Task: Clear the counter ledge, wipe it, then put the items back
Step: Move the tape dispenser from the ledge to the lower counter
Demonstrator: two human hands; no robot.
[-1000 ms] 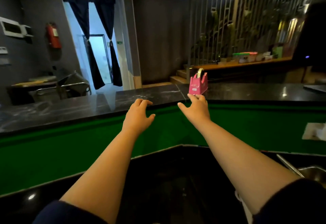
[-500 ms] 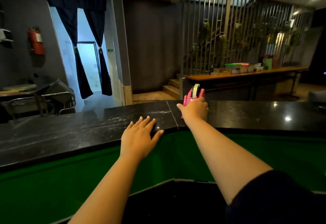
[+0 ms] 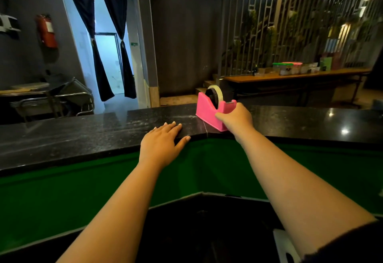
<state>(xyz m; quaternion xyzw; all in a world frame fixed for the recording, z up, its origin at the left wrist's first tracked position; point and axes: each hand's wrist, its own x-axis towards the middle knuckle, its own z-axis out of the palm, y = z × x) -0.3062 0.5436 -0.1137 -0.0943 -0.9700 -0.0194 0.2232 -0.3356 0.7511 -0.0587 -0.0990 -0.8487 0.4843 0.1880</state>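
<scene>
My left hand [image 3: 163, 144] lay flat, fingers spread, on the black ledge [image 3: 83, 138]. Beyond it, my right hand [image 3: 236, 117] had just closed round the pink tape dispenser [image 3: 209, 110], dragged to the near edge; clearing was starting.

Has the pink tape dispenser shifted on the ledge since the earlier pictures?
Yes. The tape dispenser, held by the right hand, has come toward the ledge's near edge, beside the seam.

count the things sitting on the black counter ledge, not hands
1: a pink tape dispenser near the ledge's front edge, gripped by the right hand. The ledge's far right runs out of frame, so more may be hidden.
</scene>
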